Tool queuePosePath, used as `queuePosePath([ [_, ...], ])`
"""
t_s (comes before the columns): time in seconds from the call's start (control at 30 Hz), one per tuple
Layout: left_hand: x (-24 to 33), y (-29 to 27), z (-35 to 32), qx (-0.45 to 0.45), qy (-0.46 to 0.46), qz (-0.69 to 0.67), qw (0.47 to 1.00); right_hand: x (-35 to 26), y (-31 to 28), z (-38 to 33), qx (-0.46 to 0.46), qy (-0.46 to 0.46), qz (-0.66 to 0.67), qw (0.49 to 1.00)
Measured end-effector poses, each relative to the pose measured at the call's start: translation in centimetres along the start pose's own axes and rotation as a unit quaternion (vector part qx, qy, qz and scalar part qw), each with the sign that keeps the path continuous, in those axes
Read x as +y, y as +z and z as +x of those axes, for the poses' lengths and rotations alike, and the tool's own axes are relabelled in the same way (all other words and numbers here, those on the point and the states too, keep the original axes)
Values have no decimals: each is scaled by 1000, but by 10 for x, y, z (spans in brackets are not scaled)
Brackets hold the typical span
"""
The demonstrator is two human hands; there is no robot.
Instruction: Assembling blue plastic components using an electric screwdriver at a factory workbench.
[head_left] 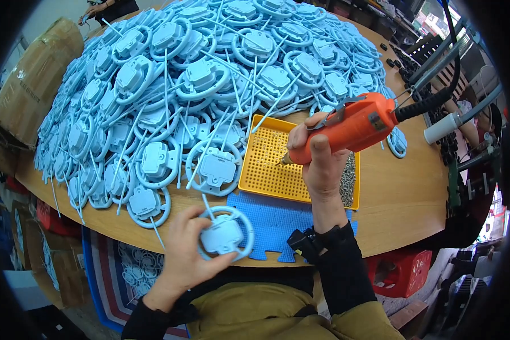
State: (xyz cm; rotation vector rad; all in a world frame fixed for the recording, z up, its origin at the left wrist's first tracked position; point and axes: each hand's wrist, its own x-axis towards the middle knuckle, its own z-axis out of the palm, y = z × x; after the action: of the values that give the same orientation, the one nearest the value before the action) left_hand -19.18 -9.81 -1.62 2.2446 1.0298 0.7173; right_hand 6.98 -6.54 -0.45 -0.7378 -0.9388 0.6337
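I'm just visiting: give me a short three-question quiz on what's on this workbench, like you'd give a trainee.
1. True or false: the right hand holds an orange power screwdriver.
2. What does the left hand hold?
3. The screwdriver's tip points at: A) the cardboard box B) the yellow perforated tray C) the blue mat

Key: 1 true. 2 a light-blue wheel-shaped plastic part. 3 B.

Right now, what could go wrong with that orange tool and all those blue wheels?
The orange screwdriver has its tip over the yellow tray; it might scatter the screws. The left hand holds one blue wheel off the table's edge, so it could drop. The heaped wheels could slide.
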Motion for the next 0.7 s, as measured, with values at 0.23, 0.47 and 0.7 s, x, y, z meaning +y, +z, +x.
queuePosePath([
  [0.23, 21, 57, 12, 52, 20, 57, 997, -55, 21, -9, -17, -19, -23, 999],
  [0.47, 17, 64, 12, 68, 14, 64, 995, -68, 45, -64, -88, 64, -58, 992],
  [0.7, 20, 66, 11, 68, 17, 85, 994, -69, 45, -77, -106, 122, -2, 987],
])
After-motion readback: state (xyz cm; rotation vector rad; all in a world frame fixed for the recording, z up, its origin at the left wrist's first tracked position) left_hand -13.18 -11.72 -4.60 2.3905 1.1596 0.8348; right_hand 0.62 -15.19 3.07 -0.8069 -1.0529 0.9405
